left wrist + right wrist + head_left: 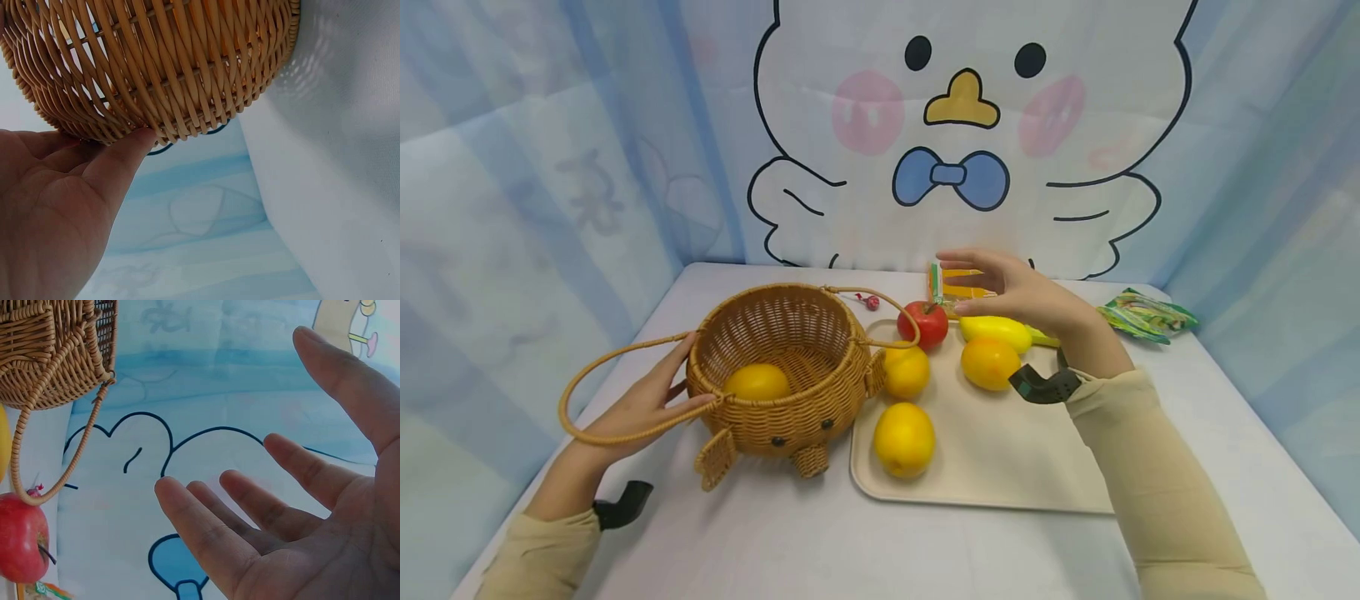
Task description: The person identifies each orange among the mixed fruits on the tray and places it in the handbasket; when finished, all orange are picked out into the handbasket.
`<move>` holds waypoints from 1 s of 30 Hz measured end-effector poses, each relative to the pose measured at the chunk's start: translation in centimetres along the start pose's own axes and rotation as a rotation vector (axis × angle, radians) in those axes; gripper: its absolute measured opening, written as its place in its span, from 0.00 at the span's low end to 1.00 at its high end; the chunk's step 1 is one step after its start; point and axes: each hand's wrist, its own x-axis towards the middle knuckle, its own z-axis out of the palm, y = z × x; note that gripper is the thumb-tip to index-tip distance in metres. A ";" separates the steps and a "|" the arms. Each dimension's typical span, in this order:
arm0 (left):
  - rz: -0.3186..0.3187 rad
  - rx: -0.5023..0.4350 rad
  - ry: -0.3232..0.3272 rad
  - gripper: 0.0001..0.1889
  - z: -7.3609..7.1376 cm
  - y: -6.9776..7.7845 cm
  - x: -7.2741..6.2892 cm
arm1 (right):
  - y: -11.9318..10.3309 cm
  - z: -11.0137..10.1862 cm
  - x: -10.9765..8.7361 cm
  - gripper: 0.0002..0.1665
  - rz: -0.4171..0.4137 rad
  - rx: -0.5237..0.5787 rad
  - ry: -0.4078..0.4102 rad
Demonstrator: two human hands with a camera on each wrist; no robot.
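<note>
Past beige sleeve (1165, 492), holding right grip (1018, 287) spread; touching wicker basket (805, 417) with straight-fingered left grip (640, 404); probably handling light, stiff, lifting best by rim (782, 287).

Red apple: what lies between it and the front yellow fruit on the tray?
In the head view, another yellow fruit lies there; the wicker basket's handle also overlaps the red apple.

A backdrop (865, 208) printed with a cartoon bird (958, 137) and blue bow tie (949, 174) hangs behind the white table (985, 554); blue-and-white curtains (542, 250) flank the table's left and right sides; a small red item (872, 302) lies near the table's rear edge; a green packet (1150, 316) near its right rear corner.
</note>
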 end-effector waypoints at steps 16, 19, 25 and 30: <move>-0.005 0.004 0.000 0.48 0.1 0.0 -0.2 | 0.1 0.8 -1.4 0.40 -0.047 0.034 -0.022; 0.006 0.006 0.004 0.48 0.3 0.0 -0.4 | 0.8 1.6 -1.6 0.40 -0.025 0.041 -0.048; 0.025 0.005 0.012 0.48 0.2 0.1 -0.4 | 1.3 2.3 -2.1 0.40 0.029 0.054 -0.049; 0.029 0.012 0.019 0.48 0.2 0.2 -0.3 | 1.4 2.4 -2.5 0.40 0.022 0.065 -0.053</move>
